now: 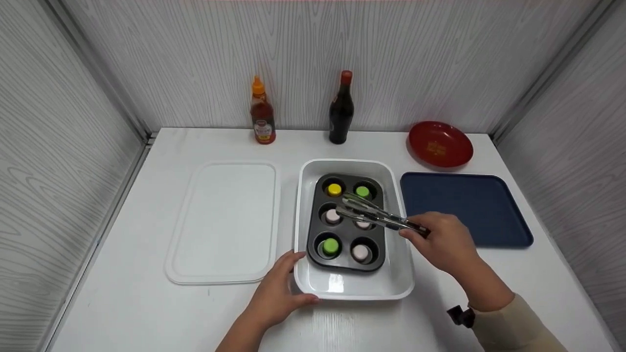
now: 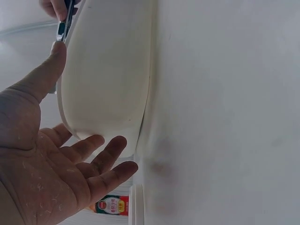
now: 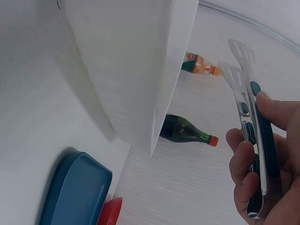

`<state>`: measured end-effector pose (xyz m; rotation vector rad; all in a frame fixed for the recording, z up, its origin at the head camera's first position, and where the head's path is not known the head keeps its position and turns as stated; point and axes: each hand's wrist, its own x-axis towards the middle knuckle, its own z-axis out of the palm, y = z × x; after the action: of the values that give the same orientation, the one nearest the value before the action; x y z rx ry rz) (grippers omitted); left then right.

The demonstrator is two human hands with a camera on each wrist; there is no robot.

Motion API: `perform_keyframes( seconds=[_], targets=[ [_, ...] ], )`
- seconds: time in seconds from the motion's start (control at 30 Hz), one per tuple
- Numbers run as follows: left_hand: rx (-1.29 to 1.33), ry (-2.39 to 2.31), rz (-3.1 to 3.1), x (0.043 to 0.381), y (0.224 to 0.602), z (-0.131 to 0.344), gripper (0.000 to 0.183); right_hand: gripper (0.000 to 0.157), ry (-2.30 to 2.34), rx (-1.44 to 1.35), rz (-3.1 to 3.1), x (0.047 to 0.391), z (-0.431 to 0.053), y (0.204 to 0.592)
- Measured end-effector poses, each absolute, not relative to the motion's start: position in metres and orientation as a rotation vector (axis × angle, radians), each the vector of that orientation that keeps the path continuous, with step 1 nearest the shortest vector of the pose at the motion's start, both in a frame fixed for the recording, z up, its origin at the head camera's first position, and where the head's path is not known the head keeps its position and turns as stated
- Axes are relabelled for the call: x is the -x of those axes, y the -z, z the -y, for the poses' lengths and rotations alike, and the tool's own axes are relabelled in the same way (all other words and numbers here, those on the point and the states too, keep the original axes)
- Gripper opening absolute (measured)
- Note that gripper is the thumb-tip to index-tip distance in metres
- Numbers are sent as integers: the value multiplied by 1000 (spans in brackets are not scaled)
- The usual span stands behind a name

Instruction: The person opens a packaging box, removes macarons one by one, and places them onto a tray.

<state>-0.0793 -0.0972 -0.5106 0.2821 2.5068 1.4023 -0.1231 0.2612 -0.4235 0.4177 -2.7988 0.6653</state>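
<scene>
A white rectangular tub holds a dark muffin tin. Small round pieces sit in the tin's cups: a yellow piece, green ones and pale pink ones. My right hand grips metal tongs with dark handle grips. Their slotted tips hang apart over the middle of the tin, with nothing seen between them; they partly cover a pink piece. At the tub's near left corner my left hand rests with spread, relaxed fingers, the thumb by the front rim.
Left of the tub lies a flat white lid. To the right is a dark blue tray, with a red bowl behind it. A sauce bottle and a dark bottle stand at the back wall.
</scene>
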Motion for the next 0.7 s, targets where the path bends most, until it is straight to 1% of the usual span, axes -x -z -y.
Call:
perform_keyframes(
  seconds=[0.27, 0.47, 0.7],
  targets=[
    [-267, -1395, -2510, 79, 511, 97, 99, 14, -528, -534, 2878, 123, -246, 430],
    [-236, -1373, -2504, 80, 509, 96, 100, 14, -439, -614, 2876, 123, -237, 436],
    [-267, -1372, -2513, 80, 510, 96, 99, 15, -394, -626, 2937, 124, -230, 439]
  ],
)
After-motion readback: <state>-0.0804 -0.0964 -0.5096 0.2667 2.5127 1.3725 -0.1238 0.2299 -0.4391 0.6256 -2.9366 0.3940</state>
